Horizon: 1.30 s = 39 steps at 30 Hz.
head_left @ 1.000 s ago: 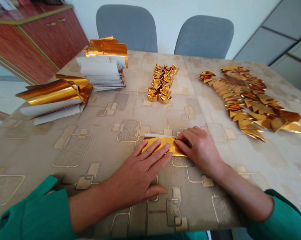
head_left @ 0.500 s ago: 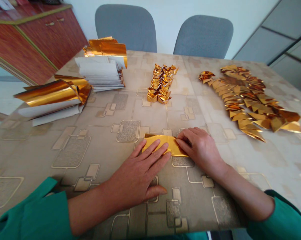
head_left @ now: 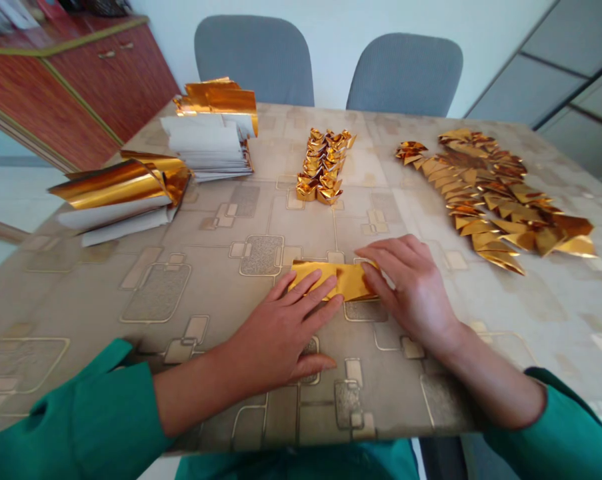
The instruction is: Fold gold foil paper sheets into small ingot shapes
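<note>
A folded strip of gold foil paper (head_left: 341,277) lies flat on the patterned table (head_left: 191,293) in front of me. My left hand (head_left: 281,330) rests palm down with its fingers stretched out, their tips pressing the strip's left half. My right hand (head_left: 411,287) lies on the strip's right end, fingers spread and flat on it. Both sleeves are green.
Two stacks of gold and white sheets (head_left: 125,193) (head_left: 215,133) sit at the left. A row of small folded gold pieces (head_left: 323,167) stands at the centre back. Several flat folded gold triangles (head_left: 495,193) spread over the right. Two grey chairs (head_left: 331,63) stand behind the table.
The white upper edge of the paper has been folded down, leaving an all-gold strip. My right hand's fingers have opened out flat on its right end. The view has shifted slightly.
</note>
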Motion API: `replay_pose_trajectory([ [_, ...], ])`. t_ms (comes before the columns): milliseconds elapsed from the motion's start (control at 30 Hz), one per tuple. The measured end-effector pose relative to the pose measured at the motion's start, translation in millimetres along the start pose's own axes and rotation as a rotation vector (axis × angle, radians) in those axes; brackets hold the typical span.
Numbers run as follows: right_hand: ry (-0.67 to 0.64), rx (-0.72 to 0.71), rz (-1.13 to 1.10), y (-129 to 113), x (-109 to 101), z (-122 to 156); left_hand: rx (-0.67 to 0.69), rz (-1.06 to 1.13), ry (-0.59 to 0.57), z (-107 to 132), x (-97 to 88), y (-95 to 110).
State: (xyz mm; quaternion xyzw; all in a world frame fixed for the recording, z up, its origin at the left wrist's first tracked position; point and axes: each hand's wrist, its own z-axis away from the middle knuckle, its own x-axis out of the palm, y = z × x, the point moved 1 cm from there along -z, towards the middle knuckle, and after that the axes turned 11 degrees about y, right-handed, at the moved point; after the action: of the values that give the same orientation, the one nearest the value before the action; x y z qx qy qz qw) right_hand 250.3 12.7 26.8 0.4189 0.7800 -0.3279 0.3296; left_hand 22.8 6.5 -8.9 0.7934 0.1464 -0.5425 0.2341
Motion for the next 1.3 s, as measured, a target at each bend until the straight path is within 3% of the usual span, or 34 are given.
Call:
replay_pose_trajectory([
  [133, -0.1, -0.148, 0.03, -31, -5, 22, 0.009, -0.019, 0.003, 0, 0.4, 0],
  [367, -0.166, -0.098, 0.167, -38, -2, 60, 0.02, -0.073, 0.009, -2, -1.3, 2],
  [533, -0.218, -0.097, 0.165, -34, -6, 64, 0.023, -0.15, 0.036, 5, -5.5, 2],
  [833, -0.199, -0.081, 0.158, -32, -4, 68, -0.074, -0.239, 0.05, 45, -20.4, -8],
  [1133, -0.202, -0.04, 0.278, -63, 6, 52, -0.079, -0.246, 0.119, 37, -21.1, -3],
  [1300, -0.159, -0.043, 0.293, -43, -9, 68, -0.066, -0.254, 0.121, 40, -21.2, -5],
])
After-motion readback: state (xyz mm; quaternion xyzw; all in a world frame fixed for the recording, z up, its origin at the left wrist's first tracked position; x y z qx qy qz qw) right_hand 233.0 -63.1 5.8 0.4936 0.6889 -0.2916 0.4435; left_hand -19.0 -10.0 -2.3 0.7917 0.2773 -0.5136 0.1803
